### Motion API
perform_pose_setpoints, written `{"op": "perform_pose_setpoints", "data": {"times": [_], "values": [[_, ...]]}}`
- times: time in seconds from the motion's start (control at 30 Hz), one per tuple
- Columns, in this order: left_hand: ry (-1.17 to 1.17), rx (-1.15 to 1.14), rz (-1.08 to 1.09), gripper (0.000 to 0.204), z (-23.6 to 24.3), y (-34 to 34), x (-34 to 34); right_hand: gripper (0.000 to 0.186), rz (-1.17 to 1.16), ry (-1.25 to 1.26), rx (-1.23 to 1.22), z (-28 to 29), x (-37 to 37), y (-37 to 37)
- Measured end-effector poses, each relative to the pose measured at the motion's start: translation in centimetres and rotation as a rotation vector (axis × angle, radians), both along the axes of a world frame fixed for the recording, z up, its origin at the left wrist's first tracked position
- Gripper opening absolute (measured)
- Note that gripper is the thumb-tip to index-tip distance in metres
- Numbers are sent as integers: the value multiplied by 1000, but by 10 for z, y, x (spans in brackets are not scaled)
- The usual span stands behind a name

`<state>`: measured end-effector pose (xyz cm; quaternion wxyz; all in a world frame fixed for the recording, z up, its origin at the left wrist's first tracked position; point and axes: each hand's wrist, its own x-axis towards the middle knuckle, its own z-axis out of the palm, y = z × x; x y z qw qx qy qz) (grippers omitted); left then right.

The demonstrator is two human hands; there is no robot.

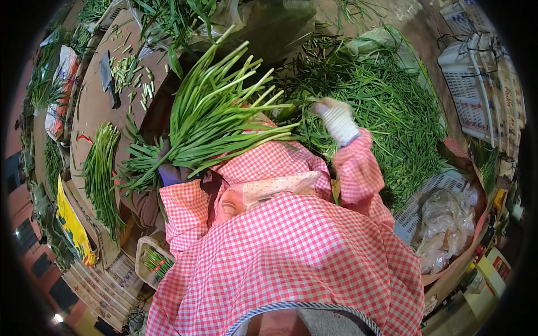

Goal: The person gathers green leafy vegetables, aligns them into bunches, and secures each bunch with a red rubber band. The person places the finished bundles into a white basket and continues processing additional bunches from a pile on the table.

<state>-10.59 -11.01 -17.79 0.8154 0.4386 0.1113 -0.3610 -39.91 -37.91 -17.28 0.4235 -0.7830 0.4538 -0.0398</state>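
Observation:
A large bunch of long green stalks (207, 106) with pale cut ends fans out in front of my body. My left hand (171, 172), in a dark purple glove, is wrapped round its leafy lower end, partly covered by leaves. The pale ends point up and to the right. My right hand (336, 119), in a whitish glove, is just right of those ends with its fingers drawn together. Green strands show at its fingertips, but what they grip is unclear. Behind and beside it spreads a big heap of loose green leaves (392, 112).
A knife (109, 79) lies on the round board (89, 109) at the left, among short cut stem pieces (144, 92). A tied bunch of thin stalks (102, 168) rests nearer. Clear plastic bags (445, 224) sit at the right, and a white crate (465, 92) stands beyond the heap.

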Motion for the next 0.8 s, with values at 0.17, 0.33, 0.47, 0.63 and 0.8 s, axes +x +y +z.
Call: {"op": "perform_pose_setpoints", "data": {"times": [0.17, 0.33, 0.47, 0.63, 0.8], "values": [[81, -166, -155, 32, 1, 5, -4, 45, -124, -140, 424, 3, -22, 38], [-500, 32, -166, 29, -19, 10, -3, 49, -55, -94, 418, -10, 20, 72], [-181, 0, -99, 26, -20, 11, 5, 32, -34, -78, 418, -11, 14, 68], [-4, -14, -134, 31, -28, 14, 11, 28, 45, 85, 205, -25, -28, 55], [83, -146, -91, 31, -16, 3, 0, 33, 9, 505, 64, -13, -108, 9]]}}
